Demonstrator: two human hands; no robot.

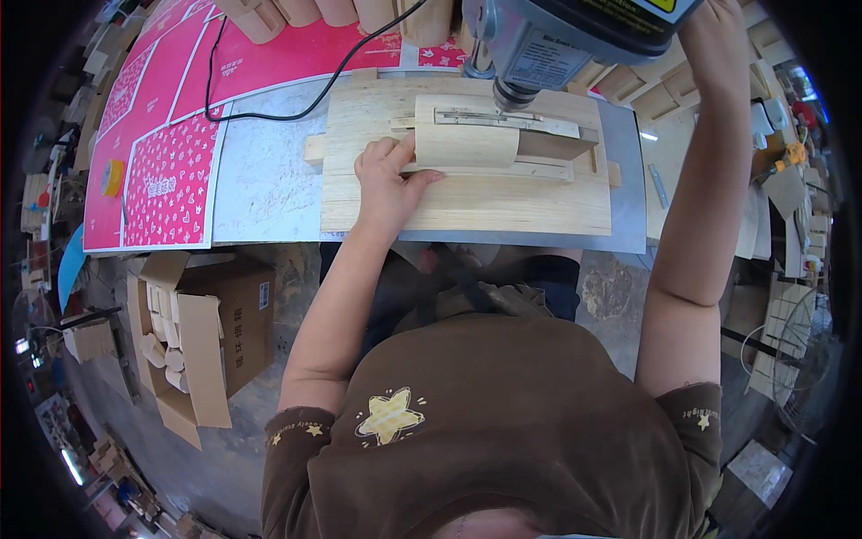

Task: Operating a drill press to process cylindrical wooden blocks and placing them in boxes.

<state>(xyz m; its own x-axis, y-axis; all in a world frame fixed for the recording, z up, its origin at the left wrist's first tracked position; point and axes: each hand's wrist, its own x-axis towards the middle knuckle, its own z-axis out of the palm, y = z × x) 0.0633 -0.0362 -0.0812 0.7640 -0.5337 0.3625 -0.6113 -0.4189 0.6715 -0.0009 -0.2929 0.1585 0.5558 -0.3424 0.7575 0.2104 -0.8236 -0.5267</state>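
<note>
A pale wooden piece with a curved face (467, 144) lies in a wooden jig on a flat wooden board (386, 208). My left hand (392, 172) grips its left end, fingers at the far side and thumb along the near edge. Just above the far edge of the piece hangs the chuck (514, 94) of a grey bench drill press (561, 40). Whether a bit touches the wood cannot be made out. My right arm reaches up along the right side of the drill press, and my right hand (709, 27) is beside its head, with the fingers hidden.
Several wooden pieces (337, 11) stand at the back on pink patterned sheeting (269, 67). A black cable (287, 117) loops over the table's left part. Yellow tape (112, 178) lies far left. An open cardboard box (242, 323) of wooden parts stands on the floor.
</note>
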